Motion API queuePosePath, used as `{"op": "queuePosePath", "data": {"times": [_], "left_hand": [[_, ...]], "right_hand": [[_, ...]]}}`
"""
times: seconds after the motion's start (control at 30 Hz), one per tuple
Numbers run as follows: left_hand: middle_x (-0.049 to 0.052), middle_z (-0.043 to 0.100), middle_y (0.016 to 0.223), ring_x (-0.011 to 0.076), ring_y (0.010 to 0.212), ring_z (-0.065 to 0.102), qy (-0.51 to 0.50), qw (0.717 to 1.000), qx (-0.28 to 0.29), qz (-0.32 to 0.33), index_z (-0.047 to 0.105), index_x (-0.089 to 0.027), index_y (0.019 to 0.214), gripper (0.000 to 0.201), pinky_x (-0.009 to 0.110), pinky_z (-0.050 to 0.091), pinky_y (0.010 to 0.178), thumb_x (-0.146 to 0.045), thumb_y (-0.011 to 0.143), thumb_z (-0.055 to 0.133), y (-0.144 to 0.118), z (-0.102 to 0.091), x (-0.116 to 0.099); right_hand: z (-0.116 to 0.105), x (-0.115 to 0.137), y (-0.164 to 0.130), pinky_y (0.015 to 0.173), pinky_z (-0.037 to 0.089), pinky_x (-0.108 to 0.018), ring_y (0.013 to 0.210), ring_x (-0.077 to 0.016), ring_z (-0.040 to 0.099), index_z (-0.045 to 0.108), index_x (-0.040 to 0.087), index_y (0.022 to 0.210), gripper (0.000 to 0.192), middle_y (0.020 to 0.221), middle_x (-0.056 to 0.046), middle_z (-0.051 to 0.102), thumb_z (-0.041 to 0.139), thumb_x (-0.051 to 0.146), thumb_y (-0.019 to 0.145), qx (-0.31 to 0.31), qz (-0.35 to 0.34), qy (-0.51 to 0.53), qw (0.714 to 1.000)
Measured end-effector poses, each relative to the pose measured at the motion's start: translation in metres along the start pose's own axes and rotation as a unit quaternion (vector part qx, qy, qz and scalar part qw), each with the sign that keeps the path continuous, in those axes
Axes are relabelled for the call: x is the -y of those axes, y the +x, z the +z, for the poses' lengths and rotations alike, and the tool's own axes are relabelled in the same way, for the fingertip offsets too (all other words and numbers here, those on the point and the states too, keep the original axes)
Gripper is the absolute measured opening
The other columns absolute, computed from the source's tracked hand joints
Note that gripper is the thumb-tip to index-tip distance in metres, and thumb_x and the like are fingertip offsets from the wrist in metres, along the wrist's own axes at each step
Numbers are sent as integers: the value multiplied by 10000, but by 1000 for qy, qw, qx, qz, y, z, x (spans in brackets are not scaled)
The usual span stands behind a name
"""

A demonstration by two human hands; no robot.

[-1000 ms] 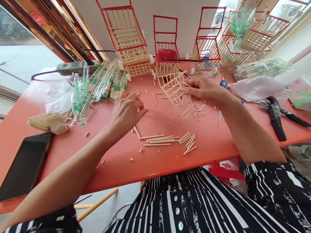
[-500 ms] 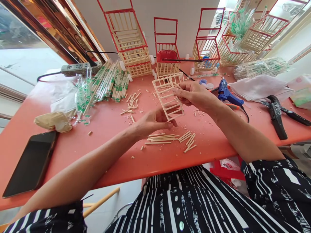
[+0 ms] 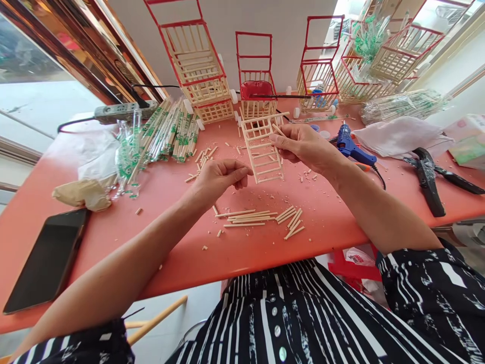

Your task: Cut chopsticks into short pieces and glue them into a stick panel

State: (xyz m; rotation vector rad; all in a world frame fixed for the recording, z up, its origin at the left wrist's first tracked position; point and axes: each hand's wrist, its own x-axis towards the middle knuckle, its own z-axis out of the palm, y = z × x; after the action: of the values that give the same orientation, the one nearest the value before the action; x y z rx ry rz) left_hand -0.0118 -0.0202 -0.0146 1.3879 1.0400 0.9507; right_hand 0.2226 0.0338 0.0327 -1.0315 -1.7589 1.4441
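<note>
Phone: a flat black rectangular phone [image 3: 47,259] lies at the left end of the orange-red table [image 3: 341,212], near its front edge.
Wrapped sticks: a heap of clear-and-green wrapped wooden chopsticks [image 3: 159,132] lies behind it, fanned out, beside a grey power strip [image 3: 123,111].
Left hand: the left hand [image 3: 217,179] hovers just above the table, fingers curled in and thumb pressed against fingertips; whether anything sits in that pinch cannot be told. Its fingertips are just beside the frame's lower left corner.
Cut sticks: short pale wooden stick pieces [image 3: 261,218] lie on the table in front of both hands, most running left to right.
Frame: a pale ladder-like frame of glued wooden sticks [image 3: 262,147] is held up between the hands, above the table's middle. Its long axis runs from the near edge away toward the wall, leaning slightly; the rungs run crosswise.
Right hand: the right hand [image 3: 303,146] pinches the frame's right rail near the far end, thumb and forefinger closed on it.
Glue gun: a blue glue gun [image 3: 350,145] lies just right of that hand.
Pliers: black-handled pliers [image 3: 432,179] lie farther right.
Back row: red-and-natural stick cart models [image 3: 257,76] stand along the wall.
</note>
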Motion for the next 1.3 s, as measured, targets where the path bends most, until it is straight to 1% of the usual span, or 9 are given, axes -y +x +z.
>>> {"op": "queuePosePath", "data": {"times": [0.13, 0.23, 0.33, 0.5, 0.7, 0.97, 1.03, 1.13, 1.3], "left_hand": [[37, 733, 715, 111, 617, 615, -60, 997, -19, -35, 771, -145, 813, 245, 236, 477, 613, -339, 721, 889, -1, 2, 5], [47, 760, 785, 149, 691, 683, -103, 991, -2, -89, 779, -133, 951, 382, 250, 494, 634, -248, 612, 912, -4, 7, 4], [51, 770, 838, 173, 736, 714, -120, 988, -9, -98, 752, -129, 1013, 465, 265, 514, 647, -158, 565, 870, -4, 8, 0], [47, 764, 932, 189, 783, 733, -147, 985, -60, -65, 712, -146, 1070, 544, 286, 560, 664, -79, 533, 772, 1, -3, -8], [86, 753, 1158, 145, 832, 702, -134, 988, -61, -48, 771, -168, 1136, 476, 251, 566, 678, -157, 661, 800, -2, -11, -14], [128, 711, 1364, 157, 840, 721, -187, 982, 20, -26, 786, -198, 1204, 450, 294, 593, 751, -452, 839, 857, 0, -6, 0], [121, 740, 1322, 157, 823, 718, -184, 982, 46, -20, 791, -203, 1196, 452, 307, 593, 782, -408, 806, 889, 1, -5, 3], [80, 793, 1074, 156, 771, 693, -114, 990, 87, 0, 818, -193, 1092, 425, 310, 580, 786, -315, 709, 956, 1, -1, 5], [50, 687, 680, 162, 603, 608, 9, 996, 88, 11, 788, -168, 758, 232, 317, 515, 631, -366, 727, 907, 0, -5, -6]], "right_hand": [[3, 1, -1, 439, 188, -241, 505, -55, 296, 496, 195, 747, 396, 576, 78, 399, 717, 379, 1019, -8, 9, -2, 1000], [4, 2, -1, 446, 199, -244, 510, -55, 310, 502, 190, 744, 382, 587, 71, 416, 702, 346, 1030, -21, 9, -21, 1000], [3, 0, -1, 464, 232, -241, 531, -60, 344, 499, 192, 744, 383, 604, 62, 440, 702, 349, 1028, -21, -7, -54, 998], [-5, -5, 0, 525, 266, -251, 578, -69, 352, 483, 192, 725, 387, 629, 58, 438, 661, 331, 1040, 62, -26, -159, 985], [-9, -4, 2, 588, 227, -280, 609, -78, 295, 425, 198, 685, 430, 661, 69, 333, 649, 340, 1023, 148, -33, -288, 946], [-6, -2, 0, 585, 228, -278, 606, -82, 322, 482, 190, 716, 462, 660, 63, 351, 622, 509, 1020, 248, -47, -294, 922], [-5, 0, -1, 572, 234, -272, 597, -79, 330, 522, 186, 748, 445, 667, 65, 363, 622, 521, 1024, 253, -38, -282, 925], [-4, 1, -2, 548, 241, -266, 583, -75, 336, 535, 186, 752, 458, 658, 66, 386, 638, 544, 1018, 241, -30, -260, 935], [-10, 2, -3, 507, 240, -263, 564, -76, 309, 489, 205, 733, 492, 641, 65, 386, 703, 573, 979, 168, -53, -141, 974]]}}
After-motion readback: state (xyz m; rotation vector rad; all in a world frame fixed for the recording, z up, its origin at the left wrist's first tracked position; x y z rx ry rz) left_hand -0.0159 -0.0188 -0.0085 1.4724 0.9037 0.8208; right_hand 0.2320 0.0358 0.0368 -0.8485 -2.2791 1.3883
